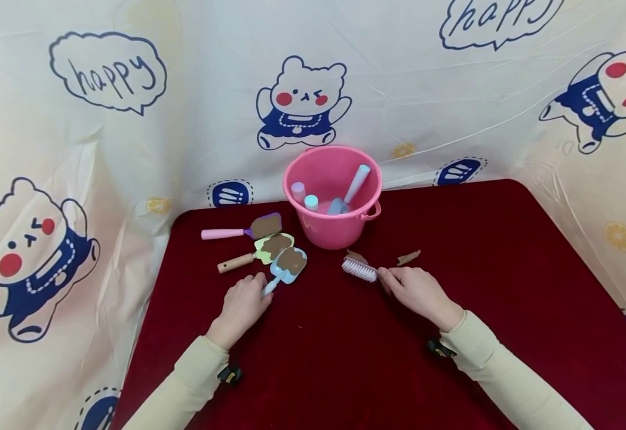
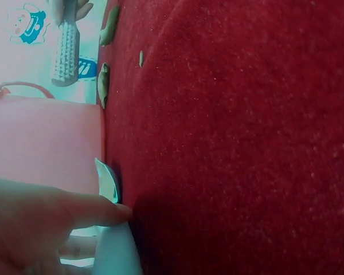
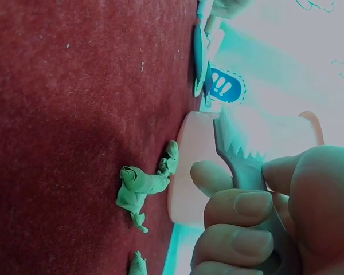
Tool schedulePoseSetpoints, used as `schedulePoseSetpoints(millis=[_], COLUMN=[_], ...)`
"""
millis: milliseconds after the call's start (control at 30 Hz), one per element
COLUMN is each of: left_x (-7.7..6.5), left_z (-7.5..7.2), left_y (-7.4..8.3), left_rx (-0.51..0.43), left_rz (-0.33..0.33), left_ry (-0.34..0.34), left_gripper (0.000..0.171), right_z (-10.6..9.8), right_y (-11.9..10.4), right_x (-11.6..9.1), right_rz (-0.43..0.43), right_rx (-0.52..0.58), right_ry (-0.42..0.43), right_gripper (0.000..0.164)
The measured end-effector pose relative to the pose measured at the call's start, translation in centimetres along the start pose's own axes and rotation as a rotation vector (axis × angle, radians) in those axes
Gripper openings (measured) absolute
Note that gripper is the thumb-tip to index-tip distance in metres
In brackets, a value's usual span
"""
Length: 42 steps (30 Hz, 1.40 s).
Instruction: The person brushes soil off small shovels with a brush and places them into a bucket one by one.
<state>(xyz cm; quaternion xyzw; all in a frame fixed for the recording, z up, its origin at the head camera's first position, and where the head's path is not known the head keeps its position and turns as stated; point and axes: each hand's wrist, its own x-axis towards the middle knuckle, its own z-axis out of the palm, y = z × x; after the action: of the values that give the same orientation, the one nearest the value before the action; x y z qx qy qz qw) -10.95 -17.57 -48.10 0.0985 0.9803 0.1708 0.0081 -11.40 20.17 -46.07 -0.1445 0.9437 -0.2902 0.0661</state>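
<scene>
"Okay, nearest first. What's the left hand (image 1: 243,298) doing?"

"Pinching the handle of the blue shovel (image 1: 287,278). Long axis runs forward and right from the fingers. Brown patch on the blade. Can't tell if the blade rests or floats."

"And the right hand (image 1: 416,291)?"

"Fingers curled round the brush (image 1: 360,270). Long axis points left, slightly away. Looks held above the surface (image 1: 345,358). Bristles face up and back toward the person, not down."

"Loose bits: which hand's closer?"

"Right, for both. The brown scrap (image 1: 357,258) sits just past the brush head, partly hidden by it from where I'm looking. The second scrap (image 1: 408,258) lies straight ahead of the right hand. Left is well apart from both."

"So it turns on brush versus scrap?"

"My read, yes. Brush head is just short of the first one; bristle contact would probably need a wrist roll."

"Beyond?"

"Green shovel (image 1: 263,255) just past the blue one, then the purple shovel (image 1: 223,234). Pink bucket (image 1: 333,232) behind the first scrap, tools standing inside."
</scene>
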Motion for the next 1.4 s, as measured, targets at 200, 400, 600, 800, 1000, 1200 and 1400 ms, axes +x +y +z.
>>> schedulePoseSetpoints(millis=[200, 400, 600, 800, 1000, 1200, 1400], left_x=[0.1, 0.3, 0.7, 1.2, 1.9, 2.3, 2.3], left_z=[-0.4, -0.5, -0.7, -1.0, -0.8, -0.5, -0.5], left_y=[0.2, 0.4, 1.4, 3.9, 6.5, 8.5, 9.5], left_rx=[-0.043, -0.092, -0.117, -0.128, -0.127, -0.105, -0.104], left_rz=[-0.009, -0.03, -0.024, 0.03, 0.12, 0.193, 0.227], left_ry=[-0.033, -0.077, -0.078, -0.06, 0.002, 0.051, 0.095], left_gripper=[0.015, 0.014, 0.013, 0.012, 0.011, 0.01, 0.012], right_z=[-0.2, -0.4, -0.4, 0.1, 0.7, 1.3, 1.3], right_y=[-0.2, -0.3, -0.2, -0.7, -1.8, -2.9, -3.3], right_x=[0.1, 0.3, 0.2, 0.2, 0.4, 0.9, 1.1], right_rz=[-0.01, -0.01, -0.002, -0.012, -0.052, -0.106, -0.124], right_rx=[-0.014, -0.017, 0.009, 0.004, 0.013, 0.031, -0.029], right_ry=[0.03, 0.043, 0.036, 0.046, 0.049, 0.036, 0.06], right_gripper=[0.049, 0.042, 0.039, 0.038, 0.036, 0.039, 0.039])
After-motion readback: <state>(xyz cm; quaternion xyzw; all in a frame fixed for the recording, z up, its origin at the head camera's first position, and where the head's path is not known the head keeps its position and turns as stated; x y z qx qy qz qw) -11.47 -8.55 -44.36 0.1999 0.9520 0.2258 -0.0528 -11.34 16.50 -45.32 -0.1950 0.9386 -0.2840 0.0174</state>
